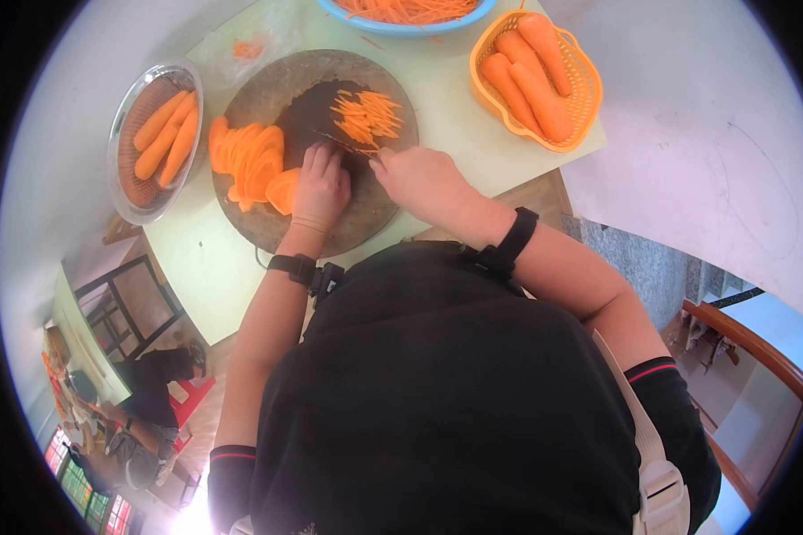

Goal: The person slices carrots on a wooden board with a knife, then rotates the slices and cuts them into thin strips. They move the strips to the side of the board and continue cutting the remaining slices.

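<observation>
On a round cutting board (366,214), my right hand (424,183) is closed round the handle of a knife (335,140), whose dark blade reaches left toward my other hand. My left hand (323,185) rests on the board with its fingers bent together at the blade; whatever lies under the fingertips is hidden. Overlapping carrot slices (250,160) fan out left of my left hand, and one slice (282,189) lies against it. Beyond the blade is a heap of carrot strips (368,114).
A yellow basket (589,107) of whole carrots stands at the right, a metal tray (120,147) with carrots at the left. A blue basin (375,27) of shredded carrot and a plastic bag (277,40) are at the back. Another person (143,446) sits far lower left.
</observation>
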Demonstrator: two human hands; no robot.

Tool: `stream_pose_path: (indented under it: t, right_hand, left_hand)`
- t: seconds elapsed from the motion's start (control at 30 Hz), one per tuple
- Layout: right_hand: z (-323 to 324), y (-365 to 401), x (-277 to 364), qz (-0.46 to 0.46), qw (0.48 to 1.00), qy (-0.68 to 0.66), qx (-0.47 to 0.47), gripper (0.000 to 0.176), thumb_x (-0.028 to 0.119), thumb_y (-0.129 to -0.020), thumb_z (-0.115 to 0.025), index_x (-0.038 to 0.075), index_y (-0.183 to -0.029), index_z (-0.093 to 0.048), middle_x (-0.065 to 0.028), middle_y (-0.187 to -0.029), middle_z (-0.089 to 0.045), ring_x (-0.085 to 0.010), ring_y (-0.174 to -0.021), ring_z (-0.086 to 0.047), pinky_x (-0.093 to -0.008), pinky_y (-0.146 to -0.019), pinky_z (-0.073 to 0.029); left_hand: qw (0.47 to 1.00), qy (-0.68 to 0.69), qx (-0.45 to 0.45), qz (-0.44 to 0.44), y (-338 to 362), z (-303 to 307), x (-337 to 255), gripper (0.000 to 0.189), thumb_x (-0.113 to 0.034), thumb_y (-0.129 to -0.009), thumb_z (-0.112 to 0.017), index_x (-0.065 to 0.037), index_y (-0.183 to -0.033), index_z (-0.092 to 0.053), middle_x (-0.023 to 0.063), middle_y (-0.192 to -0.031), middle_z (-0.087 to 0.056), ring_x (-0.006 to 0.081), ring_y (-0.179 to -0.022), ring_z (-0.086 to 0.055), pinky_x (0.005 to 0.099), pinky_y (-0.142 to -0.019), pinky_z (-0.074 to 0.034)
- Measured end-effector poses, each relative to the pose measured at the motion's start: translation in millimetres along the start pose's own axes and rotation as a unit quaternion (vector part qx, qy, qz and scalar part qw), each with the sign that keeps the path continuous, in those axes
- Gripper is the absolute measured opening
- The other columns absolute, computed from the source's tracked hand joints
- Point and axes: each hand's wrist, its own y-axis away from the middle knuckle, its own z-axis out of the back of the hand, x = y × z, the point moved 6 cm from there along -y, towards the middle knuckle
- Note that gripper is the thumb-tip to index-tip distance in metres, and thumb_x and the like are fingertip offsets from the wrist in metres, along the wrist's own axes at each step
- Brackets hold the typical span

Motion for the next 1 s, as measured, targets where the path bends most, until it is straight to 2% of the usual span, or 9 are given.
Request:
stream_pose_path:
  t: [0.27,0.33,0.47,0.53,0.57,0.63,0.67,0.73,1.0]
  right_hand:
    - [-5.6,-18.5,0.1,0.006,0.999,-0.034,-0.038,0.032,0.029,-0.098,-0.047,0.002,-0.091,-0.063,-0.0180,-0.074,-0.067,-0.0363,-0.073,-0.067,-0.0464,-0.066,-0.054]
    - [-4.9,-21.0,-12.0,-0.043,0.996,-0.078,-0.024,0.034,0.031,-0.098,-0.048,0.002,-0.089,-0.065,-0.0189,-0.074,-0.067,-0.0370,-0.075,-0.067,-0.0468,-0.067,-0.054]
    - [4.4,-8.8,-16.8,-0.060,0.995,-0.079,-0.023,0.036,0.032,-0.098,-0.048,0.001,-0.088,-0.065,-0.0190,-0.073,-0.066,-0.0375,-0.074,-0.066,-0.0474,-0.066,-0.053]
    - [5.7,-2.7,-10.2,-0.051,0.996,-0.077,0.016,0.040,0.036,-0.100,-0.043,0.002,-0.093,-0.064,-0.0215,-0.078,-0.066,-0.0405,-0.078,-0.064,-0.0491,-0.072,-0.051]
    - [4.1,-1.5,-9.7,-0.051,0.995,-0.078,0.017,0.040,0.036,-0.100,-0.043,0.002,-0.093,-0.064,-0.0215,-0.078,-0.066,-0.0405,-0.078,-0.064,-0.0491,-0.072,-0.051]
    - [4.0,-0.9,-5.1,-0.023,0.999,-0.035,-0.011,0.037,0.032,-0.099,-0.047,0.001,-0.088,-0.064,-0.0182,-0.071,-0.066,-0.0363,-0.070,-0.066,-0.0471,-0.063,-0.054]
    - [4.8,-0.5,-4.1,-0.024,0.999,-0.036,-0.011,0.037,0.032,-0.099,-0.047,0.001,-0.088,-0.064,-0.0182,-0.071,-0.066,-0.0363,-0.070,-0.066,-0.0471,-0.063,-0.054]
    - [4.9,0.8,-5.3,-0.054,0.997,-0.060,0.021,0.040,0.035,-0.100,-0.043,0.002,-0.090,-0.063,-0.0202,-0.076,-0.066,-0.0399,-0.075,-0.064,-0.0487,-0.071,-0.051]
    - [-0.6,2.3,-0.7,-0.035,0.999,-0.029,0.011,0.036,0.032,-0.100,-0.044,0.002,-0.090,-0.061,-0.0190,-0.072,-0.065,-0.0390,-0.072,-0.065,-0.0488,-0.066,-0.052]
  left_hand:
    - [1.000,0.013,-0.001,0.000,-1.6,0.9,0.1,0.033,0.003,-0.071,-0.060,0.006,-0.103,-0.062,0.0166,-0.110,-0.057,0.0332,-0.108,-0.054,0.0390,-0.093,-0.048]
    - [1.000,0.018,-0.002,-0.001,-1.0,0.6,0.5,0.032,0.003,-0.071,-0.060,0.006,-0.103,-0.062,0.0164,-0.110,-0.058,0.0332,-0.108,-0.054,0.0390,-0.093,-0.048]
    - [1.000,0.029,-0.003,0.004,-0.9,1.4,1.5,0.032,0.004,-0.070,-0.060,0.006,-0.102,-0.062,0.0163,-0.110,-0.057,0.0333,-0.107,-0.054,0.0391,-0.093,-0.048]
    - [0.999,0.034,-0.002,0.007,0.0,0.2,1.4,0.032,0.004,-0.070,-0.060,0.006,-0.102,-0.062,0.0163,-0.109,-0.057,0.0333,-0.107,-0.054,0.0391,-0.093,-0.048]
    - [1.000,0.029,-0.004,0.005,0.5,-0.8,2.1,0.032,0.004,-0.070,-0.060,0.006,-0.102,-0.062,0.0164,-0.109,-0.057,0.0333,-0.107,-0.054,0.0392,-0.092,-0.048]
    - [1.000,0.023,-0.005,0.003,0.1,-0.2,2.0,0.032,0.004,-0.070,-0.060,0.006,-0.102,-0.062,0.0165,-0.109,-0.057,0.0334,-0.107,-0.054,0.0393,-0.092,-0.048]
    - [1.000,0.027,-0.006,0.005,0.2,0.3,1.8,0.032,0.004,-0.070,-0.060,0.006,-0.101,-0.062,0.0166,-0.109,-0.057,0.0334,-0.107,-0.054,0.0393,-0.092,-0.048]
    - [0.999,0.033,-0.006,0.006,-0.3,0.7,1.1,0.031,0.004,-0.070,-0.060,0.006,-0.101,-0.062,0.0166,-0.109,-0.057,0.0334,-0.107,-0.054,0.0394,-0.092,-0.048]
    - [1.000,0.019,-0.013,0.001,-0.3,1.8,-0.2,0.031,0.004,-0.070,-0.060,0.006,-0.101,-0.063,0.0162,-0.107,-0.058,0.0334,-0.106,-0.055,0.0391,-0.091,-0.049]
